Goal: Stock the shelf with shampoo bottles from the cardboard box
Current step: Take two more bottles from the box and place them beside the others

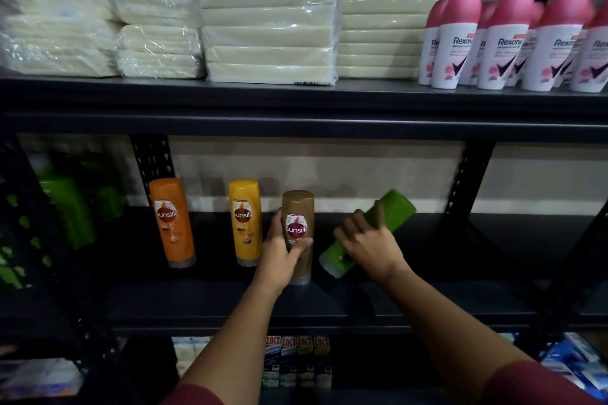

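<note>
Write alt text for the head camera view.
The left hand grips an upright brown shampoo bottle on a dark shelf; the right hand holds a tilted green bottle. Orange and yellow bottles stand left.

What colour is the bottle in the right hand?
Green: the bottle, tilted, held by the right hand, shows best in the head view.

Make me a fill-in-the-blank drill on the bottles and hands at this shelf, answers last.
1. The left hand holds the ____ Sunsilk bottle upright.
2. The green bottle in the right hand is ____, not upright.
3. The orange bottle stands ____ of the yellow bottle.
4. The pink-capped Rexona bottles stand on the shelf ____ the shampoo.

Answers: brown; tilted; left; above
</note>
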Demonstrator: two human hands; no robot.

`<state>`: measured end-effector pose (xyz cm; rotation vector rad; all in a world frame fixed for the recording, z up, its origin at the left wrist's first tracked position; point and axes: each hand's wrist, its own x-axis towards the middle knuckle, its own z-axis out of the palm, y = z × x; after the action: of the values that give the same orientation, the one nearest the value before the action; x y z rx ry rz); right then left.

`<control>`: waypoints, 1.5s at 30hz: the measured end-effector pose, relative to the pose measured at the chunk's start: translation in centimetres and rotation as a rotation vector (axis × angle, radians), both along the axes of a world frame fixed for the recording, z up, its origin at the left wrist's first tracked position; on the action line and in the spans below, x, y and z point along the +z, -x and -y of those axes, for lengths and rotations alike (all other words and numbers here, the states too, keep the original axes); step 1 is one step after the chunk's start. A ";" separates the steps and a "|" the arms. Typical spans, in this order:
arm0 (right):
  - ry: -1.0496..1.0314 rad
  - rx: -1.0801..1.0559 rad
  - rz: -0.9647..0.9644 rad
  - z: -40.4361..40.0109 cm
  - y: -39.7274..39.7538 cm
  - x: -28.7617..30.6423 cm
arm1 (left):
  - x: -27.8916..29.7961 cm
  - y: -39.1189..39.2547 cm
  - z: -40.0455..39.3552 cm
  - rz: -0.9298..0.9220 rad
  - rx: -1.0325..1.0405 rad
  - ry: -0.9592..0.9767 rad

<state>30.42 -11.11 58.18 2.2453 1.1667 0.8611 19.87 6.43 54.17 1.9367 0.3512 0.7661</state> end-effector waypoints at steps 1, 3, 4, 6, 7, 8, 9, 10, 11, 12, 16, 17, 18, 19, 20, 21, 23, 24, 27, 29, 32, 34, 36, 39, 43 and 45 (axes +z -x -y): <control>-0.058 -0.064 -0.035 0.0 0.2 0.2 | 0.0 0.0 0.0 0.003 -0.002 0.010; -0.154 -0.172 -0.127 0.2 0.8 0.8 | -0.1 -0.1 0.0 0.000 0.000 0.030; -0.183 -0.210 -0.195 0.2 1.0 1.1 | -0.1 -0.1 0.1 -0.003 -0.001 0.035; -0.243 -0.272 -0.340 0.3 1.1 1.3 | -0.2 -0.1 0.1 -0.003 -0.008 0.041; -0.289 -0.282 -0.405 0.3 1.2 1.4 | -0.1 -0.1 0.1 -0.002 -0.010 0.043; -0.361 -0.276 -0.463 0.2 1.4 1.5 | -0.1 -0.1 0.1 -0.002 -0.010 0.042; -0.453 -0.256 -0.521 0.1 1.5 1.6 | -0.1 -0.1 0.1 -0.003 -0.009 0.040; -0.548 -0.227 -0.573 0.0 1.6 1.7 | -0.1 -0.1 0.1 -0.004 -0.009 0.040; -0.635 -0.198 -0.618 -0.1 1.8 1.7 | -0.1 0.0 0.2 -0.007 -0.010 0.042; -0.721 -0.173 -0.653 -0.2 2.0 1.6 | -0.1 0.0 0.2 -0.009 -0.010 0.045; -1.029 -0.127 -0.759 -0.5 2.7 0.8 | 0.0 0.0 0.3 -0.012 0.007 0.026; -1.075 -0.130 -0.785 -0.6 2.8 0.4 | 0.0 0.0 0.3 -0.016 0.011 0.020; -1.117 -0.137 -0.818 -0.6 2.8 0.1 | 0.0 0.0 0.3 -0.017 0.013 0.016; -1.156 -0.142 -0.845 -0.6 2.8 -0.2 | 0.0 0.1 0.4 -0.018 0.014 0.013; -1.190 -0.149 -0.862 -0.6 2.8 -0.5 | 0.0 0.1 0.4 -0.016 0.013 0.013; -1.216 -0.157 -0.874 -0.5 2.8 -0.8 | 0.0 0.2 0.4 -0.014 0.009 0.017; -1.255 -0.171 -0.891 -0.4 2.7 -1.1 | 0.0 0.1 0.3 -0.008 0.003 0.022; -1.264 -0.176 -0.896 -0.3 2.6 -1.2 | -0.1 0.1 0.3 -0.006 0.004 0.021; -1.252 -0.193 -0.889 0.0 2.5 -1.5 | -0.2 0.1 0.2 0.014 0.002 0.040; -1.236 -0.213 -0.892 0.3 2.7 -2.0 | -0.2 0.2 0.3 0.036 -0.009 0.079; -1.182 -0.244 -0.926 0.7 3.5 -3.3 | -0.9 0.5 0.6 0.077 -0.029 0.121; -1.186 -0.245 -0.943 1.1 3.8 -4.3 | -2.0 0.8 1.2 0.057 -0.003 0.079; -1.198 -0.228 -0.964 1.4 3.7 -4.9 | -3.0 1.0 2.1 0.012 0.056 0.035; -1.198 -0.207 -0.959 1.5 3.4 -5.5 | -3.6 0.8 2.9 -0.018 0.133 0.011; -1.219 -0.216 -0.966 1.7 2.1 -5.7 | -3.6 -0.8 3.1 -0.040 0.117 -0.028; -1.234 -0.217 -0.979 1.8 1.3 -5.8 | -3.7 -1.5 3.5 -0.050 0.116 -0.056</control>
<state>29.16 -12.92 52.40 3.9977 0.6649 0.3320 21.41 2.97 50.51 2.0042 0.4805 0.8110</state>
